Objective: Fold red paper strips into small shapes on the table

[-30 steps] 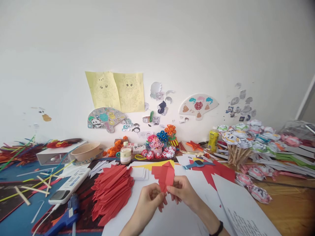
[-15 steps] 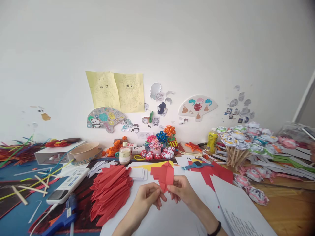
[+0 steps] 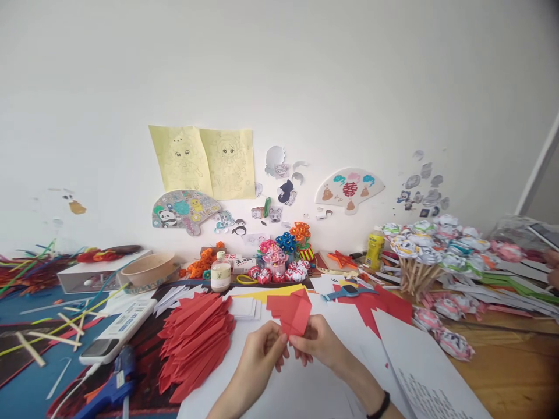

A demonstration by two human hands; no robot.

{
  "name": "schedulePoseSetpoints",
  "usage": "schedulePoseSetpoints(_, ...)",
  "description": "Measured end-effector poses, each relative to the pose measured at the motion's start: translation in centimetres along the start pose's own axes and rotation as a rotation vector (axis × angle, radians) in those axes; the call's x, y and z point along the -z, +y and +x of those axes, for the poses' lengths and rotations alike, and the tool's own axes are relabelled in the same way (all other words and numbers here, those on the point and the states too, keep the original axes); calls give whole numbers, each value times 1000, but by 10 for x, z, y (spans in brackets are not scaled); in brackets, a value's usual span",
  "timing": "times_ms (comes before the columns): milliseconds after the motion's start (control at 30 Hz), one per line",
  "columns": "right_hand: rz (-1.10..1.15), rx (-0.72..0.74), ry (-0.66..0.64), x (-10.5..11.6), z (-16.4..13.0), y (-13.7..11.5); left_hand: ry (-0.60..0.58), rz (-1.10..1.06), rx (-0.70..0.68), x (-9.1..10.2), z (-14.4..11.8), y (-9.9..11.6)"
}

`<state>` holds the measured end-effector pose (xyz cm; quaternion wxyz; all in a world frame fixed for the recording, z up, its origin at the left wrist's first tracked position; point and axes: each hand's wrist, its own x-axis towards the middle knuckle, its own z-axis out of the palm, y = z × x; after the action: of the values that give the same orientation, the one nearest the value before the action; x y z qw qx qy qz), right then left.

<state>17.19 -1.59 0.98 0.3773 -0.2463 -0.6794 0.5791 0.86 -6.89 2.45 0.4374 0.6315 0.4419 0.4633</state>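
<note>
Both of my hands pinch a folded red paper piece [image 3: 292, 308] above the white sheet [image 3: 305, 390] at the table's front middle. My left hand [image 3: 261, 356] grips its lower left edge with thumb and fingertips. My right hand [image 3: 321, 344], with a black band on the wrist, holds the lower right side. The paper's upper part sticks up past my fingers, partly unfolded. Just left of my hands lies a fanned pile of folded red paper strips [image 3: 196, 337].
A blue glue gun [image 3: 111, 387] and a white remote-like device [image 3: 117, 329] lie at the front left. A small bottle [image 3: 220, 272], paper flowers [image 3: 279, 256], a yellow glue bottle [image 3: 375, 248] and paper roses on sticks [image 3: 419, 250] stand behind. Printed paper [image 3: 428, 372] lies to the right.
My hands have drawn closer together on the red paper, the left fingers closing up against it. The view has shifted slightly.
</note>
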Motion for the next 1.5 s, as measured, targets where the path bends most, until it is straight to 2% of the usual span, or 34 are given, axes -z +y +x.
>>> schedulePoseSetpoints(233, -44, -38, 19, -2, 1, 0, 21, 266, -155, -5, -3, -8)
schedulePoseSetpoints(367, -8, -41, 19, -4, 2, 2, -23, 250, -184, -4, -3, -7)
schedulePoseSetpoints(467, -6, -44, 11, -5, 2, 4, -60, 243, -179, -4, -2, -7)
schedulePoseSetpoints(667, -21, -67, 43, -6, 2, 3, -52, 338, -148, -7, -3, -15)
schedulePoseSetpoints(867, -62, -109, 49, -3, 1, 1, -78, 289, -161, -11, -5, -8)
schedulePoseSetpoints(1033, -109, -112, 67, -2, -1, -5, -32, 340, -131, -10, -6, -8)
schedulePoseSetpoints(1133, -135, -111, 63, 0, -1, -6, -44, 350, -136, -9, -6, -8)
schedulePoseSetpoints(1367, -98, -63, 32, 5, -1, -9, -9, 397, -94, -7, -6, -2)
schedulePoseSetpoints(1500, -121, -77, 45, 14, -3, -7, -3, 408, -98, -4, -5, -3)
